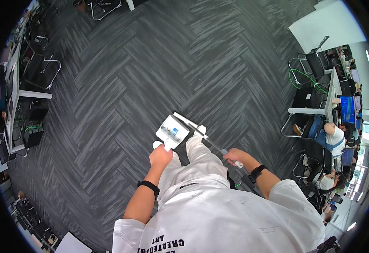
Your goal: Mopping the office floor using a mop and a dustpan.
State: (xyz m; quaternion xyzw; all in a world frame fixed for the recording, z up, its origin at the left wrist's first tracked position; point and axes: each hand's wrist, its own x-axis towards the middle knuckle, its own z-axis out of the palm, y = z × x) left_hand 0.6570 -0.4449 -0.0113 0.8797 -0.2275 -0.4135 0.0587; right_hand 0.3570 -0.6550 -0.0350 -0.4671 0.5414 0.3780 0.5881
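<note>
My left hand [160, 156] grips the short handle of a white, flat, dustpan-like piece [171, 130] that bears a dark and blue printed pattern. This piece is in front of my feet, with a dark edge along its right side. My right hand [233, 156] is closed around the grey and white grip of a long thin pole [214, 145]. The pole slants up and left to a white bar-shaped head [185, 119], close beside the white piece's upper right edge. Whether it is a broom or a mop, I cannot tell.
Dark patterned carpet [159, 63] lies underfoot. On the left are a desk with a white leg [35, 94] and a black chair [34, 71]. To the right are a desk [307, 110], a green cable [304, 75], chairs and seated people [333, 139].
</note>
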